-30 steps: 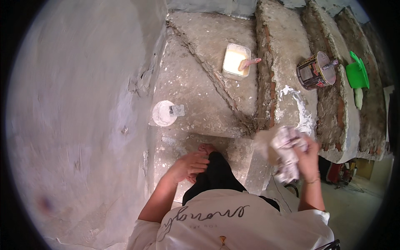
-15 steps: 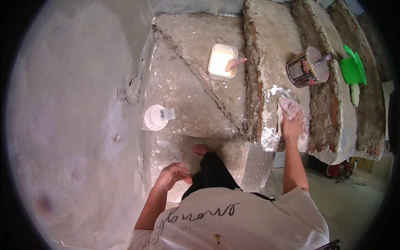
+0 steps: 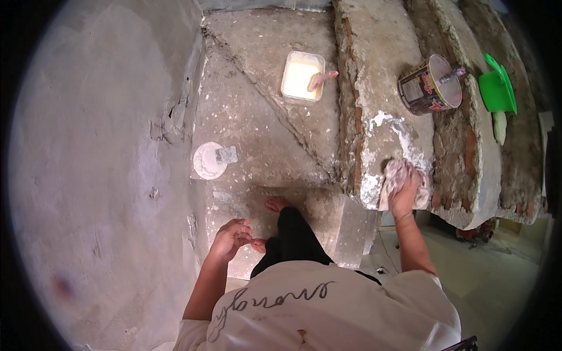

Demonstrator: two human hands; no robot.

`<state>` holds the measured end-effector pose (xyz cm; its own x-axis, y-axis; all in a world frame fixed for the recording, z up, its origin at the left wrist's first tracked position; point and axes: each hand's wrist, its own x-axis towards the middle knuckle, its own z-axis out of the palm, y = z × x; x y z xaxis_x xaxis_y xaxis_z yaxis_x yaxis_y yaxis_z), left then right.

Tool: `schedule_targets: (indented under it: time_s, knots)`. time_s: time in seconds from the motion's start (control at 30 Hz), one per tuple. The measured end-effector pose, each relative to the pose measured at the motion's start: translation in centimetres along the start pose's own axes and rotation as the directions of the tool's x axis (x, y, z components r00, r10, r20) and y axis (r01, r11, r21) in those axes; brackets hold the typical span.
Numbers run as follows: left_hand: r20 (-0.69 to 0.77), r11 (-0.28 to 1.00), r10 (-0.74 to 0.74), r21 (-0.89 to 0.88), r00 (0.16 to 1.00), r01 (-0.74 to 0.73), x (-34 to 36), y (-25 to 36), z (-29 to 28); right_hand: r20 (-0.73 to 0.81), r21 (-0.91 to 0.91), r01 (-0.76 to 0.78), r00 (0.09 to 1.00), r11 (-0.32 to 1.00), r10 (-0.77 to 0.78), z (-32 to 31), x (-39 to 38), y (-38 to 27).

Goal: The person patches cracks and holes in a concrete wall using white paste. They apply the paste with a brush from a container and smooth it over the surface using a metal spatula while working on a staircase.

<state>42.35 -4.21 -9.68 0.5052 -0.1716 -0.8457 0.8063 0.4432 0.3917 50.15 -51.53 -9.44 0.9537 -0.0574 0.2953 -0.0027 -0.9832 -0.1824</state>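
My right hand (image 3: pixel 405 194) presses a crumpled, pale, stained cloth (image 3: pixel 404 169) onto the concrete step (image 3: pixel 374 52). Its fingers are closed over the cloth and partly hidden by it. Wet-looking white smears (image 3: pixel 383 119) mark the step beyond and beside the cloth. Free of any object, my left hand (image 3: pixel 232 238) hangs in the air over the lower landing, its fingers loosely bent and apart.
Left of the steps, a clear tub (image 3: pixel 285 93) holds pale liquid and a brush (image 3: pixel 322 79). Nearer the wall stands a white container (image 3: pixel 206 161) with a scraper-like blade (image 3: pixel 226 154). A printed bucket (image 3: pixel 417 93) and a green dipper (image 3: pixel 497 93) sit on higher steps.
My right hand has wiped the cloth toward me along the step, baring more of the white smears. My left hand stays raised and empty. The whole view has shifted slightly.
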Motion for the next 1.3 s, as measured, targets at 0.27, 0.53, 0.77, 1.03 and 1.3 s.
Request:
schedule_targets:
  time_s: [0.27,0.53,0.77,1.03,1.3]
  knots:
    - [-0.048,1.000,0.012,-0.013,0.999,-0.013,-0.5,0.0,-1.1,-0.138,-0.256,-0.502,0.865,0.826,0.483,4.3,12.6,4.7]
    - [-0.061,0.999,-0.008,-0.044,0.998,0.005,-1.0,-1.4,-1.4,0.042,0.036,-0.085,0.996,0.996,0.084,0.2,0.7,-5.1]
    - [-0.099,0.998,0.042,-0.041,0.994,-0.046,-0.7,0.2,-1.4,-0.154,-0.225,-0.493,0.870,0.840,0.469,6.1,16.5,-3.5]
    - [-0.019,1.000,-0.015,-0.001,1.000,0.015,0.2,-1.1,1.0,0.077,0.219,0.199,0.972,0.955,-0.220,1.1,5.0,-10.4]
    - [-0.233,0.990,0.122,-0.047,0.965,-0.136,-3.0,0.6,-3.7,0.003,-0.108,-0.083,0.997,0.991,0.083,4.7,12.5,-5.9]
